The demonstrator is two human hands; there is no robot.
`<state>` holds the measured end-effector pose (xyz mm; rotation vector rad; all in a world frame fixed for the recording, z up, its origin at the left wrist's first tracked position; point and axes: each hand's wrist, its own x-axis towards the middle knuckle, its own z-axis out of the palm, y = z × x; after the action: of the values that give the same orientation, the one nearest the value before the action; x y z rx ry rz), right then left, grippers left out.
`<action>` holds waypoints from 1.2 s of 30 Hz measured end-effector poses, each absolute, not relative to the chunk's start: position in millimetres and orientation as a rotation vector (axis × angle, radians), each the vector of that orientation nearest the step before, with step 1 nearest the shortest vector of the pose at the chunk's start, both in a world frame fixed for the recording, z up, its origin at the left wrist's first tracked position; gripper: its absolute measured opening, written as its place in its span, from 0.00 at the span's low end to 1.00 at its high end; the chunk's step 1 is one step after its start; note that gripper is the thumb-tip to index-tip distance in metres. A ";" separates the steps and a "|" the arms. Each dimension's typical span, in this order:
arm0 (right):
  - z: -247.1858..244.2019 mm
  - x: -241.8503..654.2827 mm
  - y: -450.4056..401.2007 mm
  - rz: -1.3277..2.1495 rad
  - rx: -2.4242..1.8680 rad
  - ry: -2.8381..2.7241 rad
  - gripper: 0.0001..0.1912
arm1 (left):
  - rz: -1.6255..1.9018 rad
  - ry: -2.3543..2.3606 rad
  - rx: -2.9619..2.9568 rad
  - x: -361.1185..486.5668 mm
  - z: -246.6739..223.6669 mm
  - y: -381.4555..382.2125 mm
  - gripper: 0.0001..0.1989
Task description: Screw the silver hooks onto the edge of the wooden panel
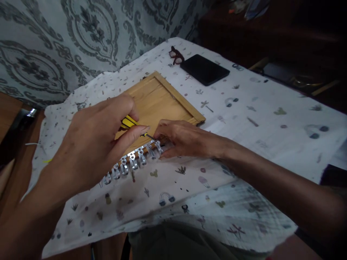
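Note:
A yellow and black screwdriver (129, 122) is gripped in my left hand (99, 135). Its thin shaft slants down and right, with the tip at the endmost of several silvery metal hooks (132, 161). These hooks stand in a row along the near edge of a framed wooden board (151, 104), which lies flat. My right hand (184, 139) is closed at that endmost hook, thumb on the near side and fingers on the far side, by the screwdriver's tip. Any screw there is too small to make out. My left hand covers the board's left part.
A white cloth with small printed pictures (244, 126) covers the table. Beyond the board lie a black tablet (204, 69) and dark red glasses (176, 55). Patterned grey upholstery (92, 32) rises behind the table's far left side.

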<state>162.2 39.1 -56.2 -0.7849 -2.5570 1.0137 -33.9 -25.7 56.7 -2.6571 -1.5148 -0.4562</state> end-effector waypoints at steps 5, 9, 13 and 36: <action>-55.5 161.1 38.1 1.021 -0.805 -2.563 0.17 | -0.490 -1.532 -2.661 -32.1 56.2 -22.7 0.07; -54.2 160.9 37.4 1.014 -0.824 -2.568 0.16 | -0.476 -1.516 -2.668 -30.6 57.3 -21.3 0.07; -53.8 161.3 38.1 1.006 -0.799 -2.581 0.16 | -0.428 -1.478 -2.642 -30.2 57.7 -22.2 0.06; -54.1 162.1 38.0 1.009 -0.804 -2.573 0.15 | -0.740 -1.545 -2.871 -24.0 46.5 -20.0 0.07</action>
<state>162.1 38.0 -54.1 -0.8036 -2.5731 1.0088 -24.0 -20.0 46.5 -2.8709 -1.5454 -0.7403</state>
